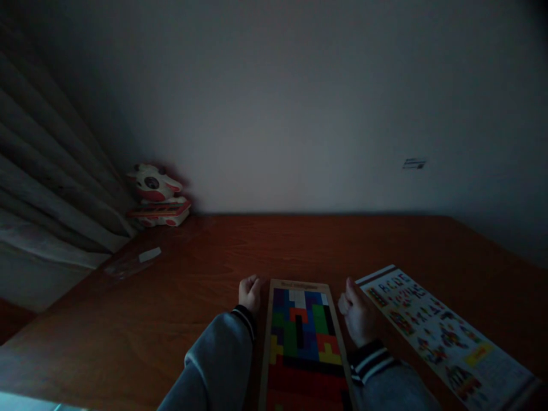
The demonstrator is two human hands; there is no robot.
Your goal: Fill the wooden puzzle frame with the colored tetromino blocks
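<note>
"Wooden-framed block puzzle (306, 342) — where is it?"
"On the table (205, 257), between the left hand (249, 293) and the right hand (358, 315). I see both curled into fists — the right one's thumb up, just beside the printed pattern sheet (436, 331)."

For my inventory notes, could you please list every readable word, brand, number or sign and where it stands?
"B C D E" (apparently): printed sheet.
Too small or blurred to read: the sheet's other print; the marking on the wooden tray; the wall label.
</note>
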